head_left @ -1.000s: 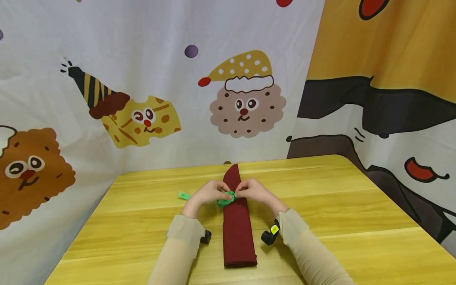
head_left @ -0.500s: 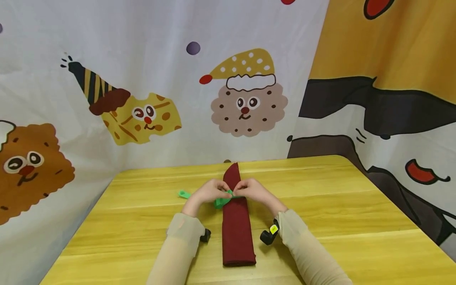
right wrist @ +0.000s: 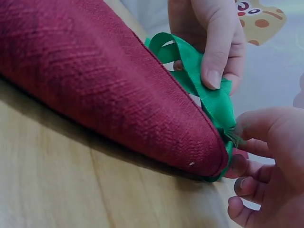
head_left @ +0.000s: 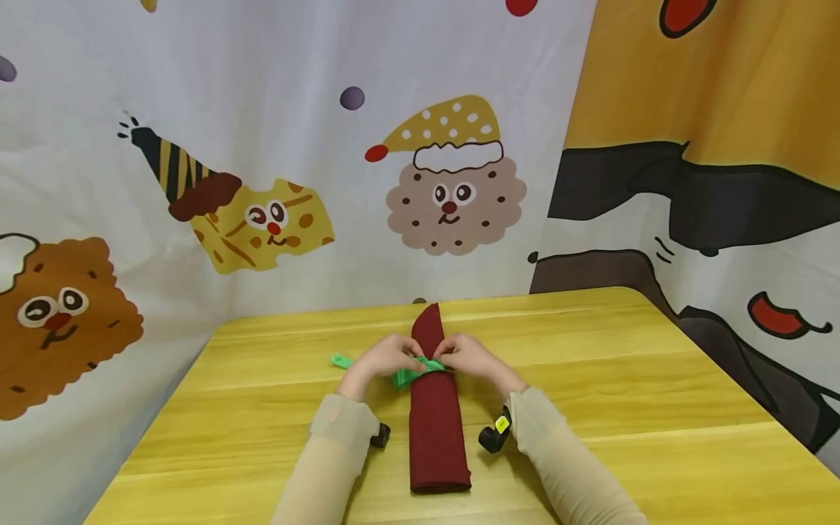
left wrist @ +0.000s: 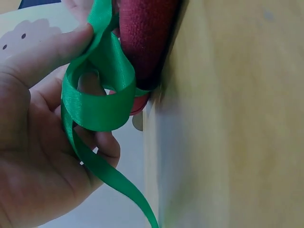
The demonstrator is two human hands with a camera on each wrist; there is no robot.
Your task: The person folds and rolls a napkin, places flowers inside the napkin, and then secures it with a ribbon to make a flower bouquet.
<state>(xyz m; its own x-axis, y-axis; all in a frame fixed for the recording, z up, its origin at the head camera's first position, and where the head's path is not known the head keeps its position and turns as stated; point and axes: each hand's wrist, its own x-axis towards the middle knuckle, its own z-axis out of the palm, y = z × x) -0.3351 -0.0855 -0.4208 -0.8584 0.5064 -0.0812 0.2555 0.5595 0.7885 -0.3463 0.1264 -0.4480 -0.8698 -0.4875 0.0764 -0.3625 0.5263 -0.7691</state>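
Note:
A dark red cloth (head_left: 438, 434), folded into a long flat roll, lies lengthwise on the wooden table. Green ribbon (left wrist: 107, 111) wraps around it and forms a loop on its left side. My left hand (head_left: 392, 355) pinches this loop, with the thumb on top and a finger inside it, as the left wrist view shows. From the loop a ribbon tail hangs past the left palm. My right hand (right wrist: 280, 156) is at the roll's other side, thumb and forefinger pinching the ribbon near its frayed end (right wrist: 233, 137).
The ribbon's far end (head_left: 340, 361) lies on the table (head_left: 590, 364) left of the left hand. A printed cartoon curtain (head_left: 282, 73) hangs behind the table's back edge. Black wrist cameras (head_left: 494, 435) sit under both sleeves, close beside the roll.
The green ribbon, bunched between the fingertips before, now spreads across the cloth as a wider band. My right hand has shifted slightly right; the left hand keeps its hold.

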